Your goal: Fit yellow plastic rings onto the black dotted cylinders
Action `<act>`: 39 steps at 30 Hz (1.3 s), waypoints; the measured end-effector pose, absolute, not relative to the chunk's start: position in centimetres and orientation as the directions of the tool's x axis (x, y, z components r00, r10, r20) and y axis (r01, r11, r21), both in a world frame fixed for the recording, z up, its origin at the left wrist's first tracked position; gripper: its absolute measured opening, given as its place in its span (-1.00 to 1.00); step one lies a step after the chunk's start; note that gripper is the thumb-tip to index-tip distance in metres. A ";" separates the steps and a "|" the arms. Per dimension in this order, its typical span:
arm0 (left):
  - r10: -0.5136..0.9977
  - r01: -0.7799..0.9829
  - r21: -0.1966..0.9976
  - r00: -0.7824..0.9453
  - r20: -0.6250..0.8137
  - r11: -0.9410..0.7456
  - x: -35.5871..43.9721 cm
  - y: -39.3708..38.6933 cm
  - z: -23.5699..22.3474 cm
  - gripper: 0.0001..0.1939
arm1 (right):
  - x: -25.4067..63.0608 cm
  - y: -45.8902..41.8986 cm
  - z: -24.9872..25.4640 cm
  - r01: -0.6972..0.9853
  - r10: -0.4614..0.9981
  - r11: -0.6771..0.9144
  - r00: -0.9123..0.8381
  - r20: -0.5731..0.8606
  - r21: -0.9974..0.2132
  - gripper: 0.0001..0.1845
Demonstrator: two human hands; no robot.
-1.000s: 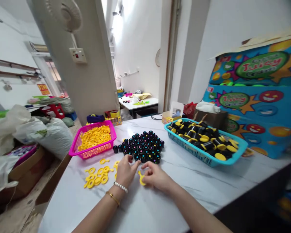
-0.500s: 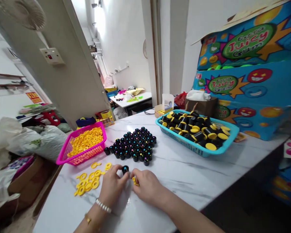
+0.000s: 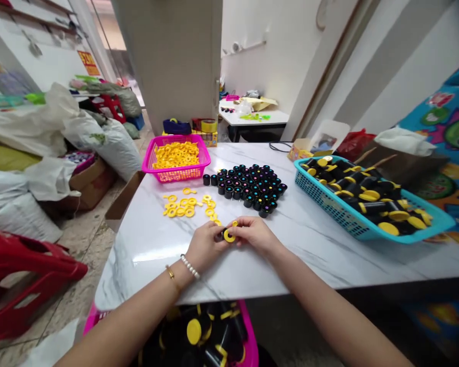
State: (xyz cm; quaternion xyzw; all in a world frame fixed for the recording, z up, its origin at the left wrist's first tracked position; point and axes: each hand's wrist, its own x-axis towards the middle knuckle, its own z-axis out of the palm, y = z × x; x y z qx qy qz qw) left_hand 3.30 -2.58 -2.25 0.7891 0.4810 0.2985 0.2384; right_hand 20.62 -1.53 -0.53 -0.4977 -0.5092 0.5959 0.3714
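Observation:
My left hand (image 3: 207, 245), with a pearl bracelet and a gold band at the wrist, is closed around a small black cylinder, mostly hidden by the fingers. In the fingertips of my right hand (image 3: 257, 235) is a yellow ring with a tab (image 3: 229, 236), held against the cylinder's end; whether it is seated there I cannot tell. Beyond the hands lie several loose yellow rings (image 3: 181, 208) on the white marbled table (image 3: 156, 260). A cluster of upright black cylinders (image 3: 248, 183) with coloured dots inside stands just past my right hand.
A pink basket (image 3: 176, 176) of yellow rings stands at the back left. On the right is a blue basket (image 3: 329, 211) of black cylinders with yellow ends. Another pink basket (image 3: 251, 336) sits below the table's front edge. A red stool (image 3: 30, 275) is at left.
The view has swung left and down, bringing the lower pink basket into sight. My hands have come together, and a yellow ring from my right hand now meets the black cylinder.

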 end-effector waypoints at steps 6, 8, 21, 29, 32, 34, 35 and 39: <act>0.881 0.608 0.645 0.401 0.253 -0.462 3.2 -2.6 -2.6 -0.87 | 19.7 -1.2 -0.2 0.154 0.973 -0.167 -0.136 -0.188 -0.974 -0.73; 0.883 0.622 0.636 0.400 0.244 -0.457 3.2 -2.5 -2.7 -0.88 | 19.6 -1.1 -0.1 0.177 0.974 -0.168 -0.124 -0.191 -0.970 -0.73; 0.901 0.466 0.853 0.434 0.009 -0.233 2.8 -2.2 -0.9 -0.60 | 19.2 -2.0 -0.9 0.182 0.979 -0.073 -0.173 -0.105 -0.981 -0.73; 0.940 0.450 0.870 0.339 0.043 -0.202 3.1 -2.5 -1.7 -0.62 | 19.5 -2.3 -2.1 0.208 0.983 0.007 -0.180 -0.031 -0.978 -0.69; 0.934 0.506 0.791 0.275 0.230 -0.344 3.3 -3.3 -2.3 -0.64 | 19.5 -2.8 -2.4 0.213 0.989 0.056 -0.146 0.025 -0.976 -0.64; 0.913 0.532 0.742 0.273 0.304 -0.407 3.4 -3.6 -2.6 -0.70 | 19.7 -3.1 -2.3 0.161 0.996 0.034 -0.092 0.019 -0.986 -0.59; 0.903 0.540 0.725 0.277 0.328 -0.429 3.4 -3.6 -2.8 -0.75 | 19.9 -3.1 -2.2 0.105 0.997 -0.008 -0.080 -0.016 -0.994 -0.57; 0.867 0.521 0.695 0.350 0.356 -0.496 3.4 -3.5 -3.0 -0.78 | 21.4 -2.1 -1.1 -0.046 0.943 -0.259 -0.226 -0.243 -0.965 -0.61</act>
